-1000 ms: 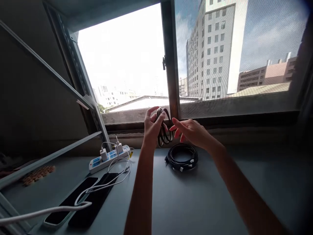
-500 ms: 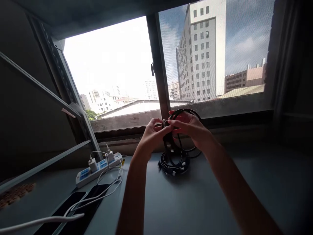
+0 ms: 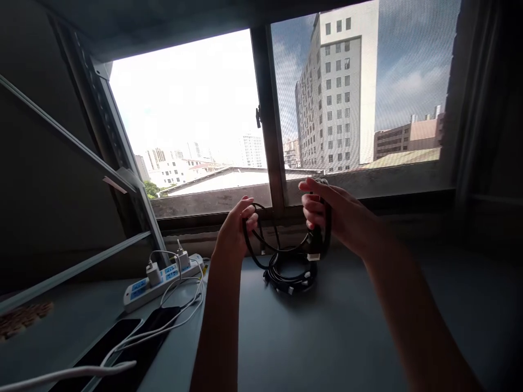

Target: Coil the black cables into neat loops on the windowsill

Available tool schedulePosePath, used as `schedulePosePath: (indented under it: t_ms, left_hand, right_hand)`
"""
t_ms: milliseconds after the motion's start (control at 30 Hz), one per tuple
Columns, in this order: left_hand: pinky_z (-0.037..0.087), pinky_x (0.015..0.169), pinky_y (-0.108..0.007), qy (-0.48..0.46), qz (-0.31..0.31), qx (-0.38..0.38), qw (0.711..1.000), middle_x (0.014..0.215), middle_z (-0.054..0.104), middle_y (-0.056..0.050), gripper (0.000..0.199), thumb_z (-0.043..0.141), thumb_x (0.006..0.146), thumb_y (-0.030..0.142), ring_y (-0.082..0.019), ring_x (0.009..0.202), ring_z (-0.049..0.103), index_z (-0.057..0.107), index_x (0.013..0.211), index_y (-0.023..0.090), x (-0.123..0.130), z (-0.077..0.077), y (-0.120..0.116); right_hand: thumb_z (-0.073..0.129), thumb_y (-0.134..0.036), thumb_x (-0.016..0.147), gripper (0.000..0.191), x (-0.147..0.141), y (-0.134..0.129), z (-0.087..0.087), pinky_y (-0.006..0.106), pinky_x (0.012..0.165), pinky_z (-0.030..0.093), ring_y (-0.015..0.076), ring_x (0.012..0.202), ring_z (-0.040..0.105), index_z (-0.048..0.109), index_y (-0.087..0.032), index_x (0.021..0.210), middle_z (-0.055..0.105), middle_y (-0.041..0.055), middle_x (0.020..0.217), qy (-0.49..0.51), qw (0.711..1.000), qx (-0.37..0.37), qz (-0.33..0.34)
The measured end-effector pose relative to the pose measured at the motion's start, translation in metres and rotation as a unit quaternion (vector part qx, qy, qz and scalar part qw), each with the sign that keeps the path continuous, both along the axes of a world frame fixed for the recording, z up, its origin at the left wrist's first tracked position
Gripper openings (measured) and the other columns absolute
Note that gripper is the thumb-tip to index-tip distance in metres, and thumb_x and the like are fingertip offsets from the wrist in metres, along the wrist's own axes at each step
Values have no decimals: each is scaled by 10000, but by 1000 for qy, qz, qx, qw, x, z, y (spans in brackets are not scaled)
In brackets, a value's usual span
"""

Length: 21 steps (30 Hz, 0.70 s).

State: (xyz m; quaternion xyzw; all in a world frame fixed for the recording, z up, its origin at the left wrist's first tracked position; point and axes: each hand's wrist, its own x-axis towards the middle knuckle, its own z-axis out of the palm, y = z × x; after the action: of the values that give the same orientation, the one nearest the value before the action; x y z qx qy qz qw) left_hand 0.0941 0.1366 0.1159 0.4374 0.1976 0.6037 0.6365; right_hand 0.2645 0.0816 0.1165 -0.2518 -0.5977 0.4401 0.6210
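A black cable runs between my two hands, sagging in loose loops. My left hand is closed, pinching one part of it between thumb and fingers. Gathered loops of the same cable sit in my right hand, whose fingers wrap round them. A pale connector end hangs below the right fist. Under the hands, a coiled bundle of black cables with several light plugs lies on the grey table.
To the left, a white power strip holds two white chargers with white cords. Two dark phone-like slabs lie before it. A metal frame stands at left, and the window rises behind the table.
My hands have drawn apart, the left going left and the right going right. The cable between them now hangs in wider loops. The coiled bundle has stayed in place.
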Motion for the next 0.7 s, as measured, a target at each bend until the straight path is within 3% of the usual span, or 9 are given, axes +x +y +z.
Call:
schedulePosePath:
  t_ms: [67, 133, 233, 300, 400, 500, 600, 700]
  left_hand:
    - [173, 257, -110, 20, 60, 70, 996, 443, 346, 119, 122, 550, 767, 70, -9, 290, 240, 480, 800, 164, -8, 0, 1]
    - [138, 250, -125, 54, 171, 128, 975, 404, 353, 131, 200, 546, 759, 79, -23, 268, 204, 491, 931, 164, -14, 1, 2]
    - [150, 247, -138, 100, 327, 199, 918, 323, 329, 144, 310, 531, 782, 105, -48, 236, 213, 479, 1083, 154, -18, 2, 1]
    - [170, 235, -148, 128, 391, 237, 880, 287, 308, 147, 314, 516, 811, 132, -66, 214, 241, 488, 1123, 154, -19, 2, 0]
    - [196, 211, -168, 150, 430, 290, 842, 279, 303, 147, 254, 503, 839, 168, -86, 195, 284, 531, 1091, 168, -20, 3, -3]
    - [202, 205, -180, 124, 454, 331, 818, 291, 296, 149, 190, 485, 841, 144, -81, 193, 274, 567, 1010, 173, -21, 4, -6]
    - [202, 216, -187, 89, 462, 348, 811, 318, 282, 149, 176, 465, 847, 128, -67, 207, 243, 575, 974, 178, -22, 5, -9]
    - [200, 224, -200, 66, 463, 364, 805, 400, 363, 128, 166, 457, 842, 115, -49, 222, 238, 576, 943, 173, -21, 5, -11]
  right_hand:
    - [628, -503, 731, 342, 3, -1, 0, 201, 440, 436, 34, 388, 410, 623, -175, 830, 411, -92, 512, -44, 999, -3, -10]
    - [625, -491, 740, 344, 7, 0, -2, 203, 439, 445, 45, 394, 446, 638, -161, 837, 444, -79, 510, -101, 994, 6, -34]
    - [638, -472, 735, 337, 11, 2, -6, 197, 440, 452, 77, 428, 534, 655, -145, 818, 526, -43, 511, -182, 977, 34, -106]
    - [635, -471, 736, 332, 13, 6, -8, 187, 422, 442, 89, 423, 559, 653, -140, 767, 553, -28, 497, -213, 959, 42, -182]
    - [638, -447, 739, 310, 13, 13, -11, 185, 392, 429, 94, 390, 557, 655, -138, 756, 574, -19, 486, -227, 932, 35, -279]
    - [658, -381, 736, 279, 15, 21, -14, 195, 392, 438, 100, 382, 550, 670, -130, 856, 586, -16, 472, -223, 919, 24, -325]
    - [671, -363, 730, 276, 19, 28, -15, 201, 397, 454, 99, 389, 546, 668, -115, 852, 590, -9, 474, -199, 929, 7, -313]
    - [691, -388, 710, 312, 22, 29, -13, 202, 446, 496, 106, 472, 597, 652, -129, 880, 628, 0, 577, -121, 958, -8, -259]
